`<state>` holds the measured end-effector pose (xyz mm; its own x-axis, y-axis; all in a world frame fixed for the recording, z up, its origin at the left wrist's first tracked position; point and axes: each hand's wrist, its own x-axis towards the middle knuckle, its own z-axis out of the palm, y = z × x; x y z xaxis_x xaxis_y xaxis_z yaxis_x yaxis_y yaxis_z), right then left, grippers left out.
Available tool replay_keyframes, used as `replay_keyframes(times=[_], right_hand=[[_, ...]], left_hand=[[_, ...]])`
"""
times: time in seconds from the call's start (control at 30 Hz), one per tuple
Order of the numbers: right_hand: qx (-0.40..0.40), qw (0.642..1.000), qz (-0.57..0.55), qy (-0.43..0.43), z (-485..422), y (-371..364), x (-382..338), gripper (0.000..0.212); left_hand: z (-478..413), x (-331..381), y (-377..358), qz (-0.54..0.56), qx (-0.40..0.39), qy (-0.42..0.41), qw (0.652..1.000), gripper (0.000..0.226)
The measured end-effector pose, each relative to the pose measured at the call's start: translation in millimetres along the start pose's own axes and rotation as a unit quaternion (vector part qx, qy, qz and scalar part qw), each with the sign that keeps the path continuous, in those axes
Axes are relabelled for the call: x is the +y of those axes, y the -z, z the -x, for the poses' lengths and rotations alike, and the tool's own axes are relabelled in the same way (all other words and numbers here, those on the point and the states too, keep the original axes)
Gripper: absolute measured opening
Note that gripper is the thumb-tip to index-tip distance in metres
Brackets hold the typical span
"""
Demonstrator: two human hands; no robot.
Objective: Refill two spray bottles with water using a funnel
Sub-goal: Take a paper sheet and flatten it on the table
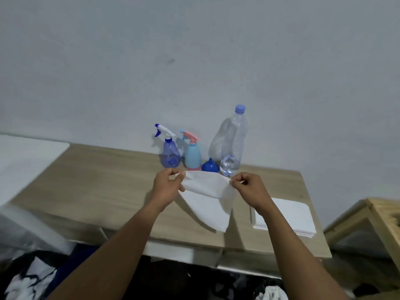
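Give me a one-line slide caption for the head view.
Both hands, left hand and right hand, hold a white paper towel before two spray bottles, funnel and water bottle.

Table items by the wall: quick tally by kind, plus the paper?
Spray bottles: 2, purple spray bottle and light blue spray bottle
Water bottle: 1
Funnel: 1
Held paper sheet: 1
Paper stack: 1
Total: 6

It looks like a room in a home: a plain painted wall [194, 50], a wooden counter [97, 180], and crumpled clothes [32, 280] below.
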<state>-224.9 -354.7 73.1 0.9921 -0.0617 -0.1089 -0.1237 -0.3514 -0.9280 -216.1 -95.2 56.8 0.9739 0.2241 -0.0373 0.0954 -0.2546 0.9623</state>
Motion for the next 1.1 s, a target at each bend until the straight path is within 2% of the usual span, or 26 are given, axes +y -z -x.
replay_keyframes(times=[0.2, 0.27, 0.33, 0.43, 0.57, 0.7, 0.8, 0.93, 1.1], right_hand=[[-0.051, 0.998, -0.04, -0.021, -28, -89, -40, 0.009], [-0.058, 0.998, -0.003, -0.01, -41, -119, -44, 0.008], [-0.061, 0.996, 0.061, 0.013, -54, -142, -47, 0.019], [-0.033, 0.991, 0.131, 0.023, -74, -182, -56, 0.011], [0.018, 0.984, 0.172, 0.042, -99, -219, -84, 0.002], [0.091, 0.981, 0.11, 0.131, -113, -232, -110, 0.008], [0.119, 0.965, 0.079, 0.221, -111, -235, -118, 0.016], [0.09, 0.957, 0.124, 0.246, -102, -245, -82, 0.015], [-0.002, 0.96, 0.201, 0.193, -82, -273, -17, 0.022]], left_hand=[[-49, -26, 79, 0.071, -0.011, 0.033, 0.997, 0.008], [-69, -37, 106, 0.067, -0.024, 0.038, 0.997, 0.008], [-85, -45, 127, 0.057, -0.051, 0.038, 0.996, 0.007], [-110, -57, 156, 0.026, -0.085, 0.033, 0.995, 0.006], [-142, -58, 179, 0.016, -0.073, 0.028, 0.997, 0.008], [-166, -36, 193, 0.026, -0.032, -0.037, 0.998, 0.008], [-173, -23, 200, 0.036, -0.004, -0.081, 0.996, 0.01], [-166, -51, 207, -0.017, -0.019, -0.102, 0.994, 0.02], [-144, -109, 212, -0.081, -0.091, 0.007, 0.993, 0.019]])
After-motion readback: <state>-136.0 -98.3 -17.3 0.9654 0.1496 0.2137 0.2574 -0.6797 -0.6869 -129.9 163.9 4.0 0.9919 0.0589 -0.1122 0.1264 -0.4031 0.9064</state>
